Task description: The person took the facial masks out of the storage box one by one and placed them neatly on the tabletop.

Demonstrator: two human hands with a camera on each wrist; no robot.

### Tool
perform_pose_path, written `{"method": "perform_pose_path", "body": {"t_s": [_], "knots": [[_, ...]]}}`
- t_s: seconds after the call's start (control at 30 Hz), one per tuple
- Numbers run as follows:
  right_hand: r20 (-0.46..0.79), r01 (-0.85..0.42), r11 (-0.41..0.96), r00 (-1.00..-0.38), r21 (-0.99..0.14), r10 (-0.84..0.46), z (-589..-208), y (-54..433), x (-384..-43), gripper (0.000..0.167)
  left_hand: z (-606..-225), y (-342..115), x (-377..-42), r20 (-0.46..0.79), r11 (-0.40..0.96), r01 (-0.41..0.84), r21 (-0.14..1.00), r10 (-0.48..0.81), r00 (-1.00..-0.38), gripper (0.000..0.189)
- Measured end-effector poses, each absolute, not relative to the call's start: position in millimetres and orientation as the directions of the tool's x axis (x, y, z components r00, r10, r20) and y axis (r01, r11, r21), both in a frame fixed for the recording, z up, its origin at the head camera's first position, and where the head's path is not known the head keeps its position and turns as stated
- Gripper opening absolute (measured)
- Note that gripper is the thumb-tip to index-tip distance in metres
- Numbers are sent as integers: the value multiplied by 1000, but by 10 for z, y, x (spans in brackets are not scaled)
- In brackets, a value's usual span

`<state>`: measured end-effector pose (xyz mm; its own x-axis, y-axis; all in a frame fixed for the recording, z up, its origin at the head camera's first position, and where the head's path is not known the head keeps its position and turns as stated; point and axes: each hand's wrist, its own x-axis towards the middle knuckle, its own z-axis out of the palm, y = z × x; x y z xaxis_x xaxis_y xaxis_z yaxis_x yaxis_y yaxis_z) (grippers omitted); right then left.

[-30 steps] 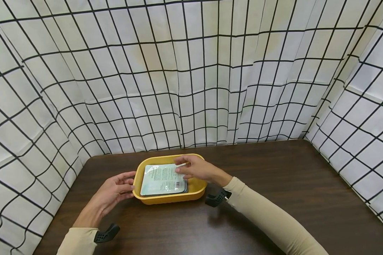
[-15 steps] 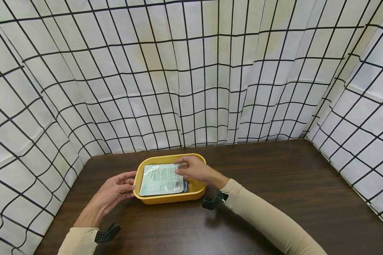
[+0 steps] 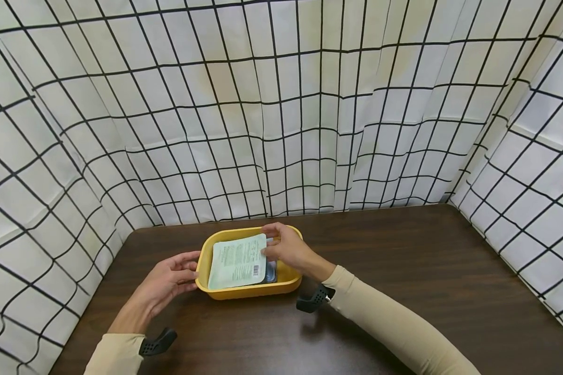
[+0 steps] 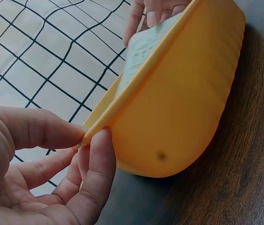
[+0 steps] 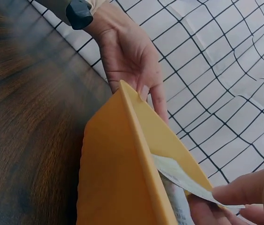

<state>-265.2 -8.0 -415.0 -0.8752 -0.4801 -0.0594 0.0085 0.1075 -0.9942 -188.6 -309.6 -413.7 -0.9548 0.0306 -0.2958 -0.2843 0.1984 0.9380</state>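
A yellow plastic basin (image 3: pixel 249 295) stands on the table, and my left hand (image 3: pixel 169 281) pinches its left rim between thumb and fingers, as the left wrist view shows. Inside lies a flat pale green packet (image 3: pixel 238 263) with fine print and a barcode. My right hand (image 3: pixel 288 251) pinches the packet's right edge, which is lifted and tilted; in the right wrist view the packet (image 5: pixel 181 180) bends up from what lies below. Beneath it a second, dark blue packet (image 3: pixel 271 272) shows in part. Its rest is hidden.
The dark brown wooden table (image 3: pixel 394 260) reaches well to the right of the basin. White curtains (image 3: pixel 300 130) with a black grid pattern rise behind the table and along both sides. A dark wrist device sits on each wrist.
The pale green packet's right edge has been raised and drawn a little left, uncovering more of the dark blue packet. My left hand and the basin have stayed nearly still.
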Motion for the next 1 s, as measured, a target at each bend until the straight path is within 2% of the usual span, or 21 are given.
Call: {"method": "perform_pose_path", "body": {"t_s": [0.17,0.43,0.7,1.0], "knots": [[-125,58,141,-833,-988,-538,-4168,-96,-2689,58,-4140,-3090,-1875,-292,203,-278,939,41,-955,65],[-153,43,192,-780,-980,-607,-4168,-120,-2711,33,-4138,-3091,-1884,-299,205,-287,936,29,-954,64],[-166,10,260,-792,-966,-588,-4141,-152,-2707,24,-4119,-3085,-1904,-313,181,-302,936,33,-949,64],[-159,18,246,-806,-969,-570,-4112,-103,-2740,28,-4115,-3064,-1906,-334,181,-325,928,16,-943,62]]}}
